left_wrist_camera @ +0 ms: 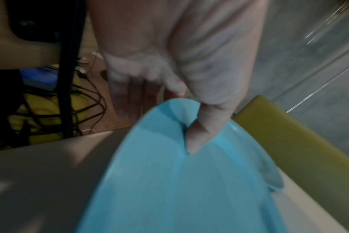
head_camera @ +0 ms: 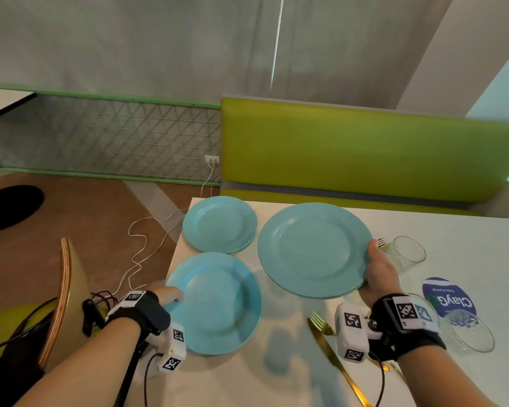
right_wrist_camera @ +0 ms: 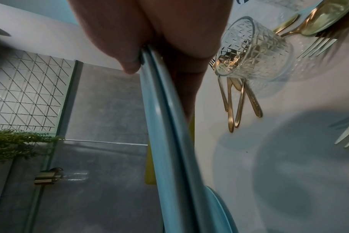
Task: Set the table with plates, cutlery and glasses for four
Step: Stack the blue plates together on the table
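My left hand [head_camera: 166,293] pinches the near-left rim of one blue plate [head_camera: 218,304], thumb [left_wrist_camera: 199,134] on top, fingers underneath, over the table's left edge. My right hand [head_camera: 378,274] grips the right rim of a stack of large blue plates [head_camera: 312,248], held above the table; its edge [right_wrist_camera: 169,126] shows at least two plates. A stack of smaller blue plates [head_camera: 219,224] rests at the far-left corner. A cut-glass tumbler [head_camera: 407,254] stands beyond my right hand over gold cutlery [right_wrist_camera: 235,100]. A gold fork and knife [head_camera: 326,336] lie near the front.
The white table [head_camera: 276,377] has a second glass [head_camera: 467,333] and a blue round sticker [head_camera: 450,295] at right. A green bench [head_camera: 365,154] runs behind it. A wooden chair [head_camera: 65,295] and loose cables [head_camera: 147,248] are on the left, off the table.
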{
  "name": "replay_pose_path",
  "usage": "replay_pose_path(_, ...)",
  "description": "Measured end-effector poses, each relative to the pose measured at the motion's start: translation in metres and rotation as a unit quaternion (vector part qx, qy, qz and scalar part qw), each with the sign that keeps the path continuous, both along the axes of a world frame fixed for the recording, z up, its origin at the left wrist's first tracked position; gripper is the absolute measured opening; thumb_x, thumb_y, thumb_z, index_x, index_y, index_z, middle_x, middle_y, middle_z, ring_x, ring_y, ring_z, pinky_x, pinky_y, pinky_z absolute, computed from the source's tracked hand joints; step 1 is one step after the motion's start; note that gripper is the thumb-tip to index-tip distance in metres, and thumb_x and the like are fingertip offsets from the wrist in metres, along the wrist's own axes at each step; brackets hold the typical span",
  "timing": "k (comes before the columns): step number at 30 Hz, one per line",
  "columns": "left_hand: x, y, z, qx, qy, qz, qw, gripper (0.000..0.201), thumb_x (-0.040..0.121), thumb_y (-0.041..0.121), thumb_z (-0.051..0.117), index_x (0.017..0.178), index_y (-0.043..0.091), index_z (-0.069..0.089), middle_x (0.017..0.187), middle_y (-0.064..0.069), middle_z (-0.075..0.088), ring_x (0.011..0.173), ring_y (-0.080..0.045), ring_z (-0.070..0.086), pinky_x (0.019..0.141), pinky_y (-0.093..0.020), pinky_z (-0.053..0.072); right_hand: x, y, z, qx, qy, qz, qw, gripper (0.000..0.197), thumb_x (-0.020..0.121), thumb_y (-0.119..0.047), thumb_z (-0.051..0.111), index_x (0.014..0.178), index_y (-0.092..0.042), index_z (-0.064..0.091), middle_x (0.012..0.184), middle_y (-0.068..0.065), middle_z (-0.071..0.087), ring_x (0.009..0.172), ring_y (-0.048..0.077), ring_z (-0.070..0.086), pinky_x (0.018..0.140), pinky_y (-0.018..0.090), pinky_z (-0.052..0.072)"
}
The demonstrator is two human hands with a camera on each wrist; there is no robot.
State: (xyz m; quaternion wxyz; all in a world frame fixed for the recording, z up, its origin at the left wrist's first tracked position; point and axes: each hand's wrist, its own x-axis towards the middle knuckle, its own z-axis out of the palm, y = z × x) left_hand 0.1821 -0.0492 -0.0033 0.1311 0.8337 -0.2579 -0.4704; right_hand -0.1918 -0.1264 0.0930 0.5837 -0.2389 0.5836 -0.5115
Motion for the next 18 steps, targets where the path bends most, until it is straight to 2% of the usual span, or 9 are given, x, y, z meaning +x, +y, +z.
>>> replay_pose_path(2, -0.012, -0.002, 0.019, -0.053, 0.071, 0.03, 0.996, 0.036, 0.075, 0.0, 0.062, 0.11, -0.008, 0.059, 0.084, -0.016, 0.064, 0.072, -0.029, 0.059, 0.066, -0.034, 0.051, 0.002, -0.001, 0.001, 0.002, -0.002, 0.002, 1.0, 0.027, 0.099, -0.039, 0.038, 0.101, -0.021, 0.058, 0.099, 0.001, 0.065, 0.089, 0.023, 0.062, 0.089, 0.047, 0.049)
replay_pose_path(4, -0.022, -0.007, 0.033, -0.093, 0.13, 0.047, 0.986, 0.025, 0.086, -0.005, 0.049, 0.11, -0.002, 0.055, 0.086, -0.016, 0.062, 0.069, -0.027, 0.056, 0.06, -0.031, 0.045, 0.004, -0.002, 0.002, 0.002, 0.006, 0.006, 1.0, 0.031, 0.098, -0.042, 0.038, 0.111, -0.021, 0.056, 0.105, 0.003, 0.065, 0.094, 0.025, 0.062, 0.085, 0.045, 0.051)
replay_pose_path(7, -0.033, -0.017, 0.046, -0.158, 0.211, 0.069, 0.962, 0.028, 0.092, 0.003, 0.051, 0.119, 0.002, 0.054, 0.101, -0.016, 0.064, 0.081, -0.027, 0.061, 0.068, -0.034, 0.049, 0.007, -0.005, 0.002, 0.001, 0.015, 0.016, 1.0, 0.03, 0.098, -0.042, 0.04, 0.103, -0.02, 0.058, 0.101, 0.003, 0.065, 0.093, 0.025, 0.062, 0.085, 0.046, 0.051)
replay_pose_path(10, -0.047, -0.028, 0.055, -0.229, 0.29, 0.119, 0.922, 0.035, 0.094, 0.024, 0.052, 0.126, 0.01, 0.054, 0.109, -0.012, 0.066, 0.091, -0.026, 0.063, 0.075, -0.036, 0.052, 0.011, -0.006, 0.006, 0.001, 0.043, 0.039, 0.998, 0.03, 0.097, -0.044, 0.04, 0.089, -0.022, 0.059, 0.099, 0.002, 0.065, 0.098, 0.028, 0.062, 0.093, 0.051, 0.049)
replay_pose_path(13, -0.067, -0.039, 0.065, -0.277, 0.342, 0.128, 0.889, 0.038, 0.096, 0.038, 0.042, 0.128, 0.02, 0.052, 0.12, -0.007, 0.064, 0.102, -0.024, 0.063, 0.081, -0.037, 0.052, 0.016, -0.006, 0.01, -0.006, 0.065, 0.056, 0.996, 0.033, 0.097, -0.043, 0.039, 0.091, -0.017, 0.059, 0.099, 0.005, 0.065, 0.092, 0.028, 0.061, 0.093, 0.05, 0.047)
replay_pose_path(15, -0.08, -0.045, 0.073, -0.294, 0.361, 0.124, 0.876, 0.043, 0.096, 0.044, 0.037, 0.132, 0.024, 0.049, 0.126, -0.004, 0.062, 0.112, -0.024, 0.06, 0.084, -0.037, 0.052, 0.019, -0.006, 0.011, -0.014, 0.098, 0.063, 0.993, 0.037, 0.095, -0.047, 0.038, 0.09, -0.018, 0.06, 0.108, 0.011, 0.064, 0.099, 0.032, 0.061, 0.095, 0.053, 0.047)
replay_pose_path(16, -0.085, -0.048, 0.077, -0.299, 0.368, 0.123, 0.872, 0.045, 0.096, 0.047, 0.035, 0.134, 0.025, 0.048, 0.128, -0.003, 0.062, 0.115, -0.024, 0.059, 0.085, -0.037, 0.052, 0.018, -0.008, 0.009, -0.021, 0.108, 0.069, 0.992, 0.037, 0.094, -0.049, 0.038, 0.09, -0.021, 0.062, 0.111, 0.014, 0.063, 0.101, 0.032, 0.061, 0.093, 0.055, 0.048)
replay_pose_path(18, -0.097, -0.054, 0.084, -0.304, 0.379, 0.127, 0.865, 0.048, 0.096, 0.049, 0.031, 0.135, 0.026, 0.046, 0.128, -0.003, 0.061, 0.116, -0.023, 0.059, 0.088, -0.038, 0.051, 0.019, -0.01, 0.011, -0.025, 0.116, 0.073, 0.99, 0.033, 0.095, -0.047, 0.039, 0.093, -0.022, 0.061, 0.108, 0.013, 0.063, 0.096, 0.03, 0.061, 0.085, 0.05, 0.052)
